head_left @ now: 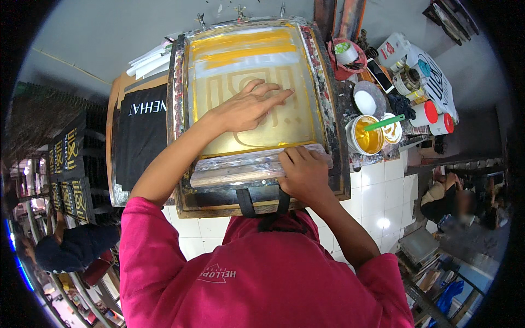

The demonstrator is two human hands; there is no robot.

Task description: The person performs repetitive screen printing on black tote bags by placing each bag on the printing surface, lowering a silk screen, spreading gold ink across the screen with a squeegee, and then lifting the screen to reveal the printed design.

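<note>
A framed printing screen (219, 117) lies before me, its mesh showing a pale design with yellow ink streaks across the far end. My left hand (249, 107) is over the middle of the mesh, fingers spread and holding nothing; whether it touches the mesh I cannot tell. At the near end of the screen, my right hand (304, 170) grips the right part of a long, ink-stained squeegee (235, 168). A line of yellow ink runs along the squeegee's far edge. Two black straps (246, 203) hang out from under the frame's near edge.
On the right stand a tub of yellow ink (358, 143) with a green spatula (385, 122), a phone (380, 75), a pink basket (358, 52) and red-lidded jars (429, 112). Black printed fabric (142, 136) lies left. Racks and other people are at both sides.
</note>
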